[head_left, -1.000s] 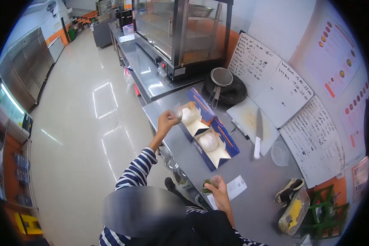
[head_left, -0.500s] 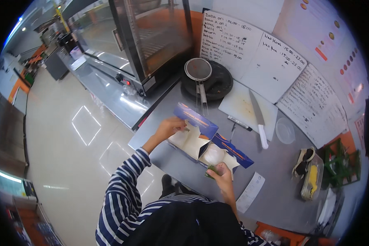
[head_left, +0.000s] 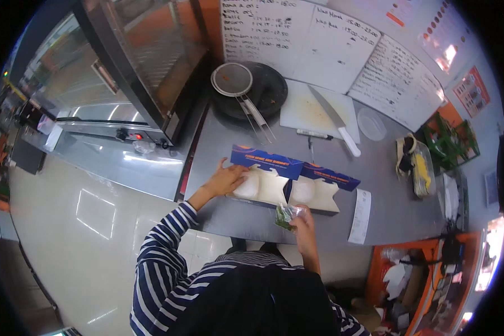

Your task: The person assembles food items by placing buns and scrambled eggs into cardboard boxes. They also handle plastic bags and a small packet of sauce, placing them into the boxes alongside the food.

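Two open blue-and-white paper boxes stand side by side on the steel counter (head_left: pixel 386 207). The left box (head_left: pixel 266 179) holds a white mound; my left hand (head_left: pixel 225 180) rests flat against its left side. The right box (head_left: pixel 319 190) also holds something white. My right hand (head_left: pixel 301 219) holds a small clear bag of green stuff (head_left: pixel 285 215) just in front of the right box.
A white slip of paper (head_left: pixel 360 216) lies right of the boxes. Behind them are a cutting board (head_left: pixel 313 109) with a cleaver (head_left: pixel 336 120), a dark pan (head_left: pixel 269 92) with a mesh skimmer (head_left: pixel 232 80), a marker (head_left: pixel 311 133), and a glass warming cabinet (head_left: pixel 145 61) at left.
The view has swung closer over the counter. My left hand stays on the left box. My right hand with the green bag has come up to the front of the right box.
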A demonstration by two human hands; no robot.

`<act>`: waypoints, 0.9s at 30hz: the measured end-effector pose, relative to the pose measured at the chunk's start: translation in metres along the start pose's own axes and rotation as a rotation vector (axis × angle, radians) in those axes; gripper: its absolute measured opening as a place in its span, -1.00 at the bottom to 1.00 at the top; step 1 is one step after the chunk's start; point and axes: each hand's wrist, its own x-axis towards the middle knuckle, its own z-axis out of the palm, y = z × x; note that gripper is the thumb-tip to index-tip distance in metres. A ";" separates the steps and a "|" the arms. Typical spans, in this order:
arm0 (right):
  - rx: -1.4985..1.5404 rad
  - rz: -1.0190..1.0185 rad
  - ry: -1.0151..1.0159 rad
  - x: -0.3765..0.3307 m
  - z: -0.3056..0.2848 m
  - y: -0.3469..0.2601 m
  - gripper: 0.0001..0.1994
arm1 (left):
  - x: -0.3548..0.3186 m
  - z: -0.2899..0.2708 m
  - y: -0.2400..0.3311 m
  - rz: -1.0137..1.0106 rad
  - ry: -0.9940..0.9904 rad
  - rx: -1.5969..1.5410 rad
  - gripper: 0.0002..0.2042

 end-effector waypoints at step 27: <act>-0.361 -0.242 0.210 0.011 -0.065 -0.023 -0.86 | 0.056 0.078 0.121 0.289 0.223 0.194 -0.69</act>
